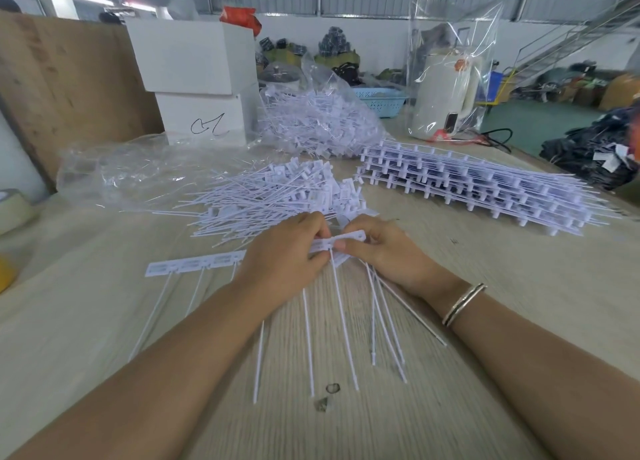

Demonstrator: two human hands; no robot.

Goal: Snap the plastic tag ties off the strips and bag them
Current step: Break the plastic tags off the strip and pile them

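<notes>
A white strip of tag ties [341, 241] lies across the wooden table [485, 373] near its middle, gripped at both sides. The left hand [287, 262] curls its fingers over the strip's left part, the thumb pinching at the break point. The right hand [384, 248] pinches the right end between thumb and fingers, and a bracelet [464, 303] sits on that wrist. Thin tails [343, 321] fan down from the strip toward the person. To the left of the left hand, 3 joined tag heads [194, 264] lie flat, their tails trailing down.

Just behind the hands is a loose pile of separated ties [277, 193]. Right of it, a stack of unbroken strips [478, 182] rests on the table. Behind the pile, a clear bag full of ties [318, 120] stands beside 2 stacked white boxes [197, 78]; crumpled clear plastic [131, 172] lies at the left. A cream appliance wrapped in plastic [446, 96] stands at the back right.
</notes>
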